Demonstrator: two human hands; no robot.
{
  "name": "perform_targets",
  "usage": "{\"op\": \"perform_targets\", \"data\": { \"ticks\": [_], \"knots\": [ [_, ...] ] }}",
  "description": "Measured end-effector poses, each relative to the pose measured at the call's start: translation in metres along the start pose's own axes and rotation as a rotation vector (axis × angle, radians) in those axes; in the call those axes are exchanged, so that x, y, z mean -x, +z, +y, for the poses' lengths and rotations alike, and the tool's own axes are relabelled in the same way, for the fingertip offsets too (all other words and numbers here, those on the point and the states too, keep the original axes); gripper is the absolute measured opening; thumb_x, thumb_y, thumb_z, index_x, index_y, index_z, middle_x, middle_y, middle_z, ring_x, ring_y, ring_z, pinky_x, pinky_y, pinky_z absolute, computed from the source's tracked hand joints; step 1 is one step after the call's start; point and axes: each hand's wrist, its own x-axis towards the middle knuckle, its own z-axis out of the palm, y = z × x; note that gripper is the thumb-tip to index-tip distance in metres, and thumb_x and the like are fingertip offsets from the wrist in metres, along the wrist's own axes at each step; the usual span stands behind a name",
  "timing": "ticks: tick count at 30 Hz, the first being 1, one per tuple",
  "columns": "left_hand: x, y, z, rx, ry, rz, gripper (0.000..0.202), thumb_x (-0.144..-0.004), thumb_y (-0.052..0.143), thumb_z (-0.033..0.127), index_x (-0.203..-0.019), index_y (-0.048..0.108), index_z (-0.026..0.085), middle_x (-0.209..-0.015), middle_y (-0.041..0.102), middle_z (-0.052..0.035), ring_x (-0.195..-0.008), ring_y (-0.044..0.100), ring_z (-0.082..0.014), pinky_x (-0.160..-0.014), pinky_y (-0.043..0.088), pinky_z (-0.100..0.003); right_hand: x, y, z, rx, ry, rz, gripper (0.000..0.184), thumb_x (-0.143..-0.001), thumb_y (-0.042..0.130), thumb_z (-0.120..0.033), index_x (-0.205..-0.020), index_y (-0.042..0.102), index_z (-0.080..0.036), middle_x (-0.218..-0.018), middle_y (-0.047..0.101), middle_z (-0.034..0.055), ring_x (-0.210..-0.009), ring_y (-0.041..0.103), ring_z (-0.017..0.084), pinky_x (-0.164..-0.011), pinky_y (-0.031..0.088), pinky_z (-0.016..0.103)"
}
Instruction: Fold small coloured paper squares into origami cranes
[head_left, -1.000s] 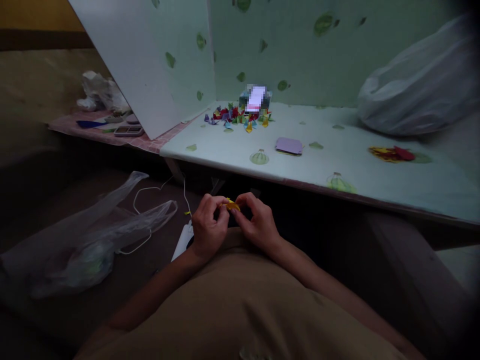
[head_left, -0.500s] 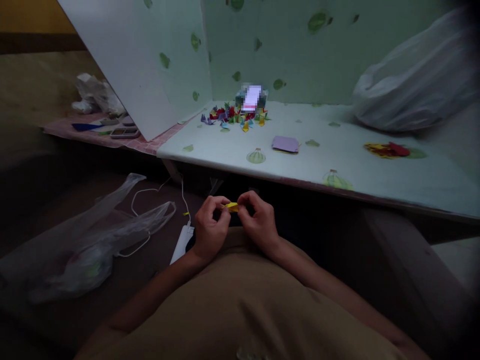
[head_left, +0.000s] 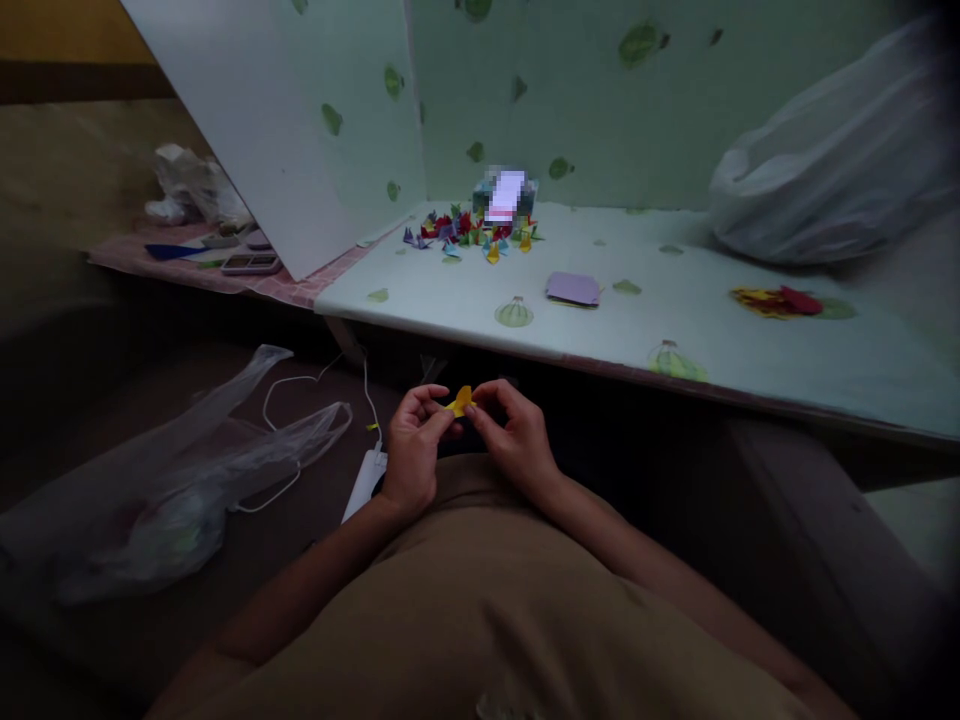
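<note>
Both hands are pinched onto one bit of yellow folded paper (head_left: 464, 398), down over the lap, just short of the near edge of the surface (head_left: 435, 308). Left hand (head_left: 411, 450) has the left end between thumb and fingers, right hand (head_left: 517, 432) has the other side, so only a small gap between them. Can't make out the exact folds, too tiny.

Going clock-style from that paper: at 12 there's a pile of colourful little folded paper figures (head_left: 472, 232) by a lit screen (head_left: 506, 195). Purple paper stack (head_left: 573, 288) sits between 1 and 2, big white plastic bag (head_left: 825, 170) at 2, red and yellow paper pieces (head_left: 776, 301) between 2 and 3. Clear plastic bag (head_left: 176, 525) lies at 8.
</note>
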Motion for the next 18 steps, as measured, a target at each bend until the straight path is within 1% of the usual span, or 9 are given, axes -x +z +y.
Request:
{"op": "perform_targets", "data": {
  "ticks": [3, 7, 10, 13, 18],
  "knots": [
    [0.002, 0.000, 0.000, 0.012, -0.010, 0.003, 0.024, -0.066, 0.070, 0.017, -0.089, 0.060, 0.019, -0.064, 0.052, 0.0072, -0.058, 0.055, -0.0081, -0.061, 0.049, -0.022, -0.001, 0.000, 0.003, -0.072, 0.075, -0.011, 0.007, -0.086, 0.063, -0.025, -0.084, 0.058, -0.021, -0.077, 0.060, 0.0008, -0.070, 0.056, 0.016, -0.064, 0.043, 0.028],
    [0.002, 0.001, -0.002, 0.004, 0.017, -0.007, 0.020, -0.067, 0.069, 0.018, -0.084, 0.059, 0.020, -0.064, 0.052, 0.0066, -0.058, 0.055, -0.0087, -0.060, 0.048, -0.022, -0.002, 0.000, 0.007, -0.195, 0.186, -0.016, 0.013, -0.084, 0.066, -0.032, -0.084, 0.059, -0.021, -0.077, 0.062, 0.0011, -0.068, 0.055, 0.015, -0.062, 0.043, 0.028],
    [0.002, 0.001, -0.006, -0.043, 0.076, -0.021, 0.017, -0.069, 0.069, 0.018, -0.083, 0.060, 0.020, -0.066, 0.054, 0.0060, -0.059, 0.055, -0.0089, -0.061, 0.048, -0.022, -0.003, 0.001, 0.009, -0.241, 0.229, -0.007, 0.017, -0.082, 0.067, -0.036, -0.081, 0.060, -0.020, -0.075, 0.061, 0.0011, -0.065, 0.054, 0.015, -0.058, 0.043, 0.027],
    [0.001, -0.001, -0.010, -0.120, 0.162, -0.037, 0.013, -0.073, 0.069, 0.018, -0.083, 0.061, 0.020, -0.071, 0.058, 0.0045, -0.062, 0.057, -0.0091, -0.063, 0.048, -0.022, -0.004, 0.001, 0.008, -0.289, 0.264, -0.007, 0.019, -0.079, 0.068, -0.037, -0.080, 0.059, -0.021, -0.071, 0.059, 0.0005, -0.063, 0.053, 0.015, -0.056, 0.043, 0.027],
    [0.003, -0.003, -0.011, -0.233, 0.272, -0.060, 0.007, -0.077, 0.068, 0.020, -0.082, 0.062, 0.020, -0.074, 0.060, 0.0029, -0.064, 0.058, -0.0106, -0.064, 0.047, -0.023, -0.005, 0.002, 0.007, -0.459, 0.359, -0.018, 0.021, -0.076, 0.071, -0.037, -0.079, 0.058, -0.020, -0.068, 0.059, -0.0017, -0.058, 0.053, 0.013, -0.057, 0.044, 0.027]
  ]
}}
